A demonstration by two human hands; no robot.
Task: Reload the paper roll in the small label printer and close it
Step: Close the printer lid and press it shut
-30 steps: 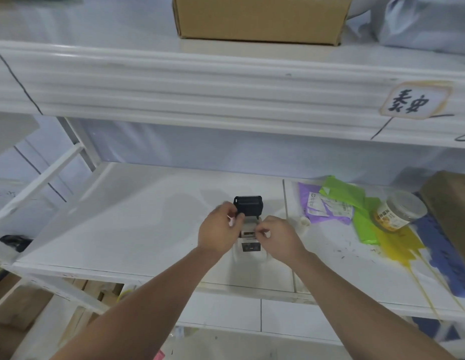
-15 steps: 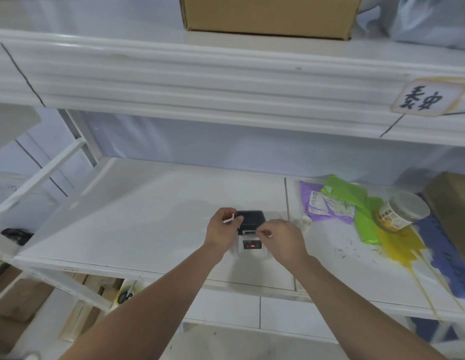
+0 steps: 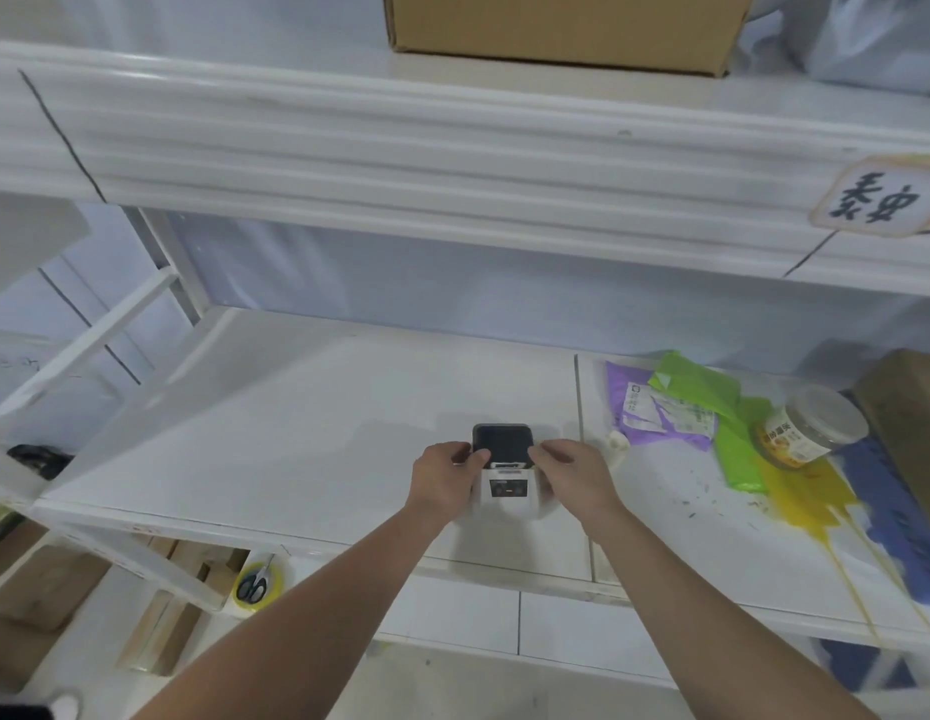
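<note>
A small white label printer (image 3: 506, 493) with a black lid (image 3: 502, 443) stands on the white shelf (image 3: 296, 433) near its front edge. The lid lies flat on the printer body. My left hand (image 3: 445, 478) grips the printer's left side, with its fingertips on the lid's left edge. My right hand (image 3: 572, 472) holds the right side, fingers touching the lid's right edge. The paper roll is hidden inside the printer.
Right of the printer lie a small white cap (image 3: 616, 441), purple and green bags (image 3: 681, 402), a clear jar (image 3: 811, 426) and a yellow bag (image 3: 811, 504). A brown box (image 3: 909, 407) stands at the far right. The upper shelf beam (image 3: 452, 163) overhangs. Scissors (image 3: 255, 587) lie below.
The black lid stood upright a second ago; it has swung down flat onto the printer. Both hands moved from the paper slot to the printer's sides.
</note>
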